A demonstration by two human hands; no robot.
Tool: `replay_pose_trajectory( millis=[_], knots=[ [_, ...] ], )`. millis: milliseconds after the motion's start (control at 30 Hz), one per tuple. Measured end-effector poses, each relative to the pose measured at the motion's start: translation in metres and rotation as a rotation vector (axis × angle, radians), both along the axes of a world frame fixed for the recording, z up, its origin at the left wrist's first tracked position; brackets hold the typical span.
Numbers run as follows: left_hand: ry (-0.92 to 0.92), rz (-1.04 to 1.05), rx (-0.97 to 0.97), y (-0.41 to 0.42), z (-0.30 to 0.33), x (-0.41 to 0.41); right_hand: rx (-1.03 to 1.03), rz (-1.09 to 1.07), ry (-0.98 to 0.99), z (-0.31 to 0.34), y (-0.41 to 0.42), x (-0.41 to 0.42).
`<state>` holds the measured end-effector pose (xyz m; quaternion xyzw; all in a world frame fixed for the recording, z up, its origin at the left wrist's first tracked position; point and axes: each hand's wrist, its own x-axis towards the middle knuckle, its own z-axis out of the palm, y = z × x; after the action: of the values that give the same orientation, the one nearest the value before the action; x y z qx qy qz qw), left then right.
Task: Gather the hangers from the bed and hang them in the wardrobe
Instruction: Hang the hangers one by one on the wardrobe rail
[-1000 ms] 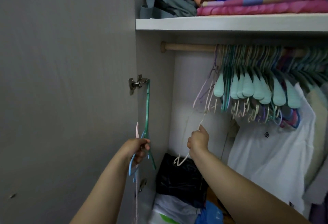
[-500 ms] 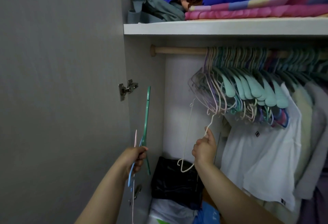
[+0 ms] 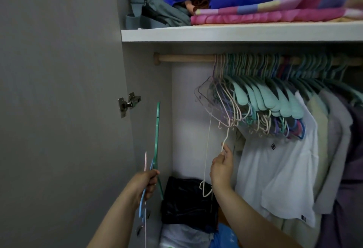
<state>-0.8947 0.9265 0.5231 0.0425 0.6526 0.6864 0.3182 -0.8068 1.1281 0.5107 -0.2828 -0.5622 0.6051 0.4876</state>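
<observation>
I face an open wardrobe with a wooden rail under a white shelf. My left hand grips a bunch of hangers seen edge-on, green, blue and pink, beside the door's edge. My right hand pinches a thin cream hanger that hangs upside down, its hook low by my wrist. Just above it, many empty hangers, mint, cream and purple, crowd the rail's middle. The rail's left end is bare.
The grey wardrobe door with a metal hinge stands open on the left. White and pale shirts hang at the right. Folded blankets and a grey bag fill the shelf. Dark and plastic bags lie below.
My right hand has risen with the cream hanger and moved right, toward the hanging bunch. My view has shifted so the wardrobe sits further left. The left hand keeps its hangers.
</observation>
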Motion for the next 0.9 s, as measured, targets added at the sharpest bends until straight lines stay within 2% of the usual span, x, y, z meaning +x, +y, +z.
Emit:
replay_pose_trajectory(
  millis=[167, 433, 500, 633, 767, 900],
  knots=[
    [0.003, -0.003, 0.02, 0.0, -0.006, -0.003, 0.113, -0.059, -0.027, -0.007, -0.005, 0.006],
    [0.119, 0.035, 0.021, 0.004, -0.006, -0.003, 0.195, -0.082, -0.038, -0.006, -0.007, 0.009],
    [0.137, 0.072, 0.021, 0.009, -0.004, -0.001, 0.216, -0.005, -0.134, -0.005, -0.004, 0.007],
    [0.172, 0.096, 0.01, 0.021, -0.001, 0.007, 0.269, 0.292, -0.406, 0.015, 0.006, 0.008],
    [0.215, 0.051, 0.024, 0.044, -0.006, 0.021, 0.12, 0.521, -0.455, 0.046, -0.001, 0.008],
    [0.301, -0.025, -0.014, 0.064, -0.014, 0.035, -0.289, 0.768, -0.389, 0.059, -0.014, 0.005]
  ],
)
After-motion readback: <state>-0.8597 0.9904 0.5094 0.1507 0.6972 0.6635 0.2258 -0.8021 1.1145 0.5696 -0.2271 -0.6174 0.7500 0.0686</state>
